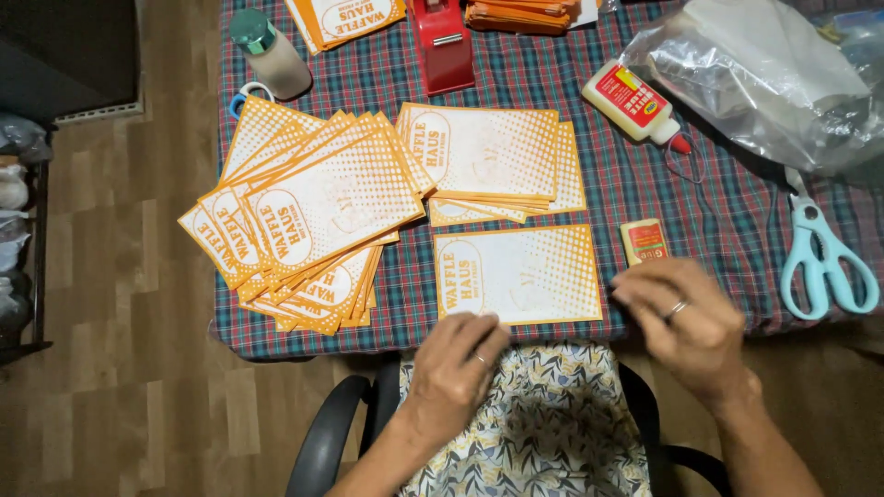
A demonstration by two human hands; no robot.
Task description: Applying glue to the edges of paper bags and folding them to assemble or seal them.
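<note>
A single orange-and-white printed card (pixel 517 274) lies flat near the table's front edge. My left hand (pixel 456 368) hovers at its lower left corner, fingers curled, holding nothing that I can see. My right hand (pixel 686 322), blurred, is just right of the card, below a small yellow-and-red glue stick (pixel 644 240); whether it grips anything is unclear. A fanned pile of the same cards (pixel 304 216) lies to the left, and a neater stack (pixel 493 161) sits behind the single card.
On the plaid tablecloth (pixel 626 184): a white glue bottle (pixel 635 103), light blue scissors (pixel 824 258), a clear plastic bag (pixel 764 74), a red tape dispenser (pixel 440 41), a green-capped bottle (pixel 269 53). Wooden floor lies left; a chair armrest (pixel 327 442) is below.
</note>
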